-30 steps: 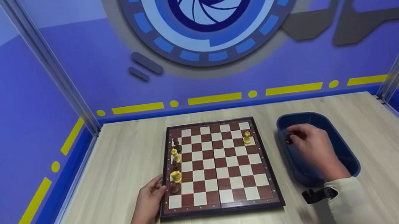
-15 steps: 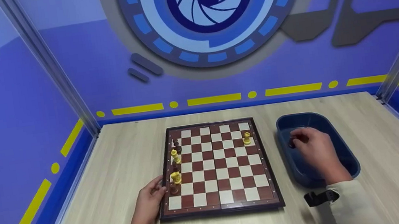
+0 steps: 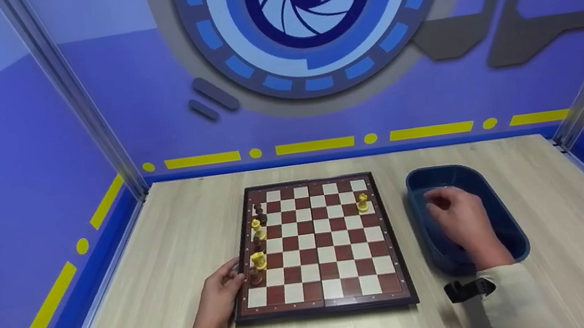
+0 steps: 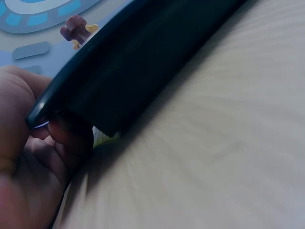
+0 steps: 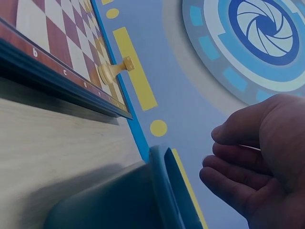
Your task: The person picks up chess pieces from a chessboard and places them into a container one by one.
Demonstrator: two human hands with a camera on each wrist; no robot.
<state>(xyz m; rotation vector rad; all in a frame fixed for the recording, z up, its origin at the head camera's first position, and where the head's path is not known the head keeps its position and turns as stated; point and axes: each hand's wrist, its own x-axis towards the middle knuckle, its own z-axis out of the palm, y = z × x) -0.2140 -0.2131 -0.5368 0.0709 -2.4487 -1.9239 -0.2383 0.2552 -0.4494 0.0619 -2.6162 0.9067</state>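
Observation:
My left hand (image 3: 219,298) grips the left edge of a brown-and-white chessboard (image 3: 314,240). In the left wrist view the thumb side lies along the board's rim and the fingertips tuck under it. My right hand (image 3: 460,221) hovers over a dark blue bin (image 3: 509,225), its fingers loosely bent and holding nothing. Along the board's left side stand dark and yellow chess pieces, among them a yellow knight (image 3: 258,261) and a dark rook (image 4: 74,27). One yellow chess piece (image 3: 362,202) stands alone near the far right corner. The hand hides part of the bin's inside.
The pale wooden table (image 3: 134,297) carries the board and the bin, with a narrow strip between them. Blue printed walls (image 3: 319,115) enclose the back and sides. A dark camera strap sits on each wrist.
The dark chess piece pinched in my right hand over the bin has been let go and is out of sight. My left hand stays on the board's edge.

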